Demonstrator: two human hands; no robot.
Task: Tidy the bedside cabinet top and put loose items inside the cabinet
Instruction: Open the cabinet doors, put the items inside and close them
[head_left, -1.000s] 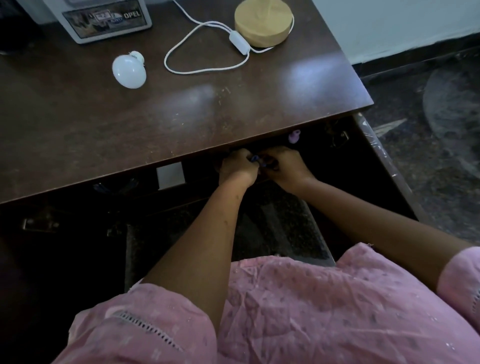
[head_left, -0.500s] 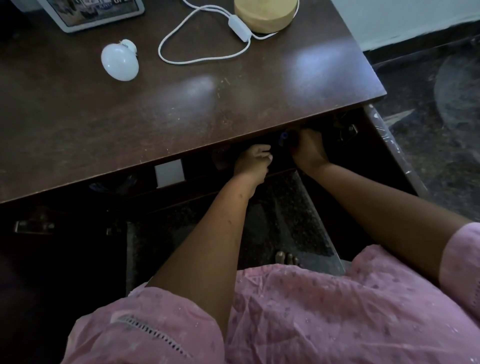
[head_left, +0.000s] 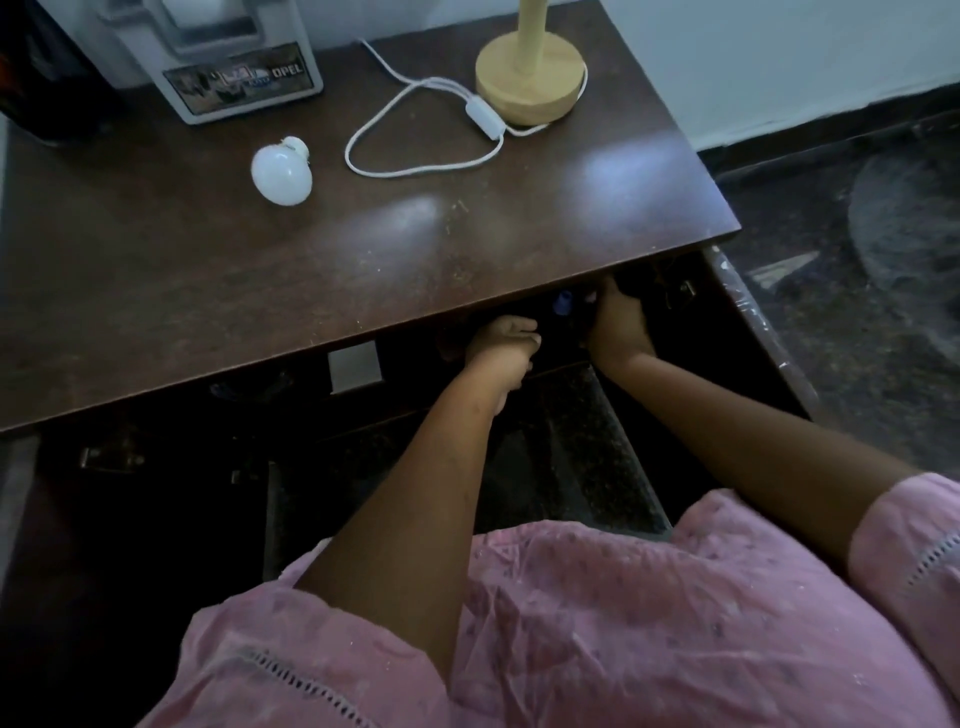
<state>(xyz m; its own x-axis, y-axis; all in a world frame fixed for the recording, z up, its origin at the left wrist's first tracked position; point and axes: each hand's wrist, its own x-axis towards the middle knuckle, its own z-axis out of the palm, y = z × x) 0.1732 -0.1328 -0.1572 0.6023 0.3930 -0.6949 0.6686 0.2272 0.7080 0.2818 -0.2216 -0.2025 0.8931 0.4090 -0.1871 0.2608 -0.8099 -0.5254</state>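
The dark brown cabinet top (head_left: 363, 270) carries a white light bulb (head_left: 281, 171) lying on its side. Below its front edge the cabinet stands open and its inside is very dark. My left hand (head_left: 501, 345) rests at the shelf edge with the fingers curled and nothing visible in them. My right hand (head_left: 618, 322) reaches further in to the right, its fingertips lost in shadow. A small blue-capped item (head_left: 562, 303) stands just left of those fingertips; whether they touch it is unclear.
A wooden lamp base (head_left: 530, 78) with a looped white cord (head_left: 415, 130) and a grey box (head_left: 239, 78) stand at the back of the top. A pale square (head_left: 354, 368) lies inside the cabinet. The open door (head_left: 753, 332) juts out on the right.
My hands, together at the shelf front a second ago, have parted. The right hand moved up and right, deeper into the cabinet, where the blue-capped item now shows. The left hand stayed.
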